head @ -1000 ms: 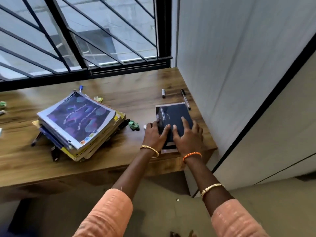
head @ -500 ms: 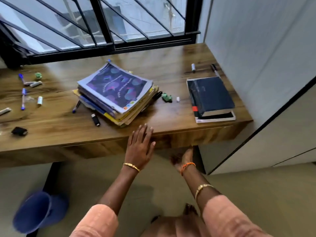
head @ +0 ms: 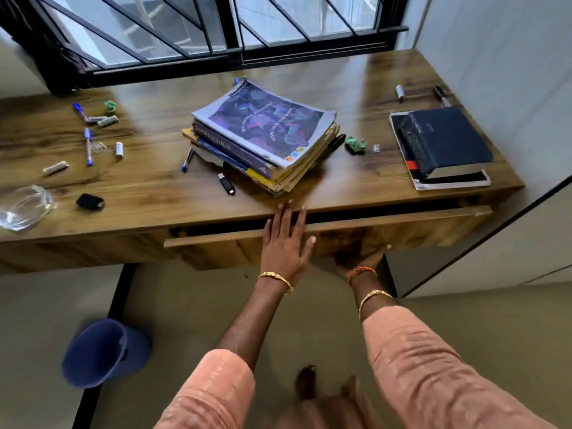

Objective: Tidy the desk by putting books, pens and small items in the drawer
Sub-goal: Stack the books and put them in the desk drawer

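Two hands at drawer (head: 402, 222), left hand (head: 284, 243) flat, right hand (head: 360, 258) grip unclear

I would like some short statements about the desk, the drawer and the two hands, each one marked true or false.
1. The drawer is pulled out a little way, with a dark gap showing under the desk edge. True.
2. The left hand grips a pen. False: it lies flat with straight fingers on the drawer front and the desk edge.
3. The right hand reaches under the drawer front. True; its fingers are hidden there.
4. The dark blue book already lies inside the drawer. False: it rests on a thinner book at the desk's right end.
5. A USB stick lies on the desk just in front of the stack of books. True.
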